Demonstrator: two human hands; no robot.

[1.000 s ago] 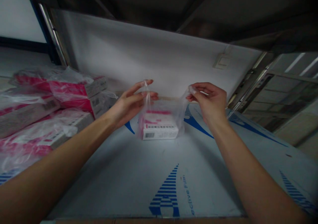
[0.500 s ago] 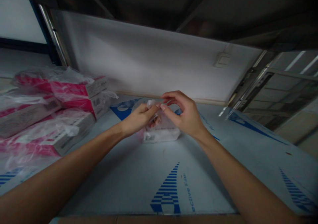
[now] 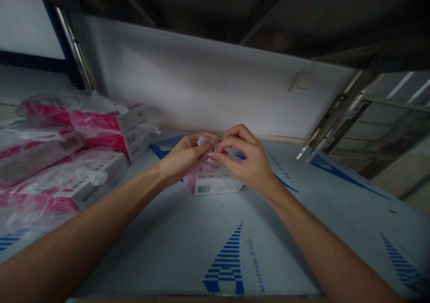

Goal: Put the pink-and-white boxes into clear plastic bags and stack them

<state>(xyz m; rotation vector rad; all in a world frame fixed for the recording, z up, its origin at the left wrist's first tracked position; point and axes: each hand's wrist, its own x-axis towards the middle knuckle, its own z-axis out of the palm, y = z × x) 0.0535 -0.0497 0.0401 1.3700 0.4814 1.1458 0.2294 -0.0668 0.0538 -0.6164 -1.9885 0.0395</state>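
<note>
The left hand (image 3: 183, 157) is closed in a pinch, thumb against forefinger, on the gathered top of a clear plastic bag (image 3: 204, 140). The right hand (image 3: 248, 159) is closed on the same bunch of film from the 3 o'clock side, so the fingertips of both hands meet. Directly beneath, at 6 o'clock from the fingers, a small white and pink box (image 3: 215, 184) with a barcode label is seen inside the bag, resting on the surface.

The step in hand is judged to be the gathering of the bag's mouth. It would probably be done best if the film were held low and tight over the box, so that little slack is left, and if the box were left flat on the surface while the film is worked.

The surface is a pale sheet (image 3: 174, 235) printed with blue stripes and lettering. At 9 o'clock, well apart from the hands, similar bagged packs (image 3: 83, 159) are stacked. A white wall (image 3: 201, 83) is seen at 12 o'clock, with a switch (image 3: 300, 83) at 2 o'clock and a metal frame (image 3: 339, 114) beyond it. The room is dim.
</note>
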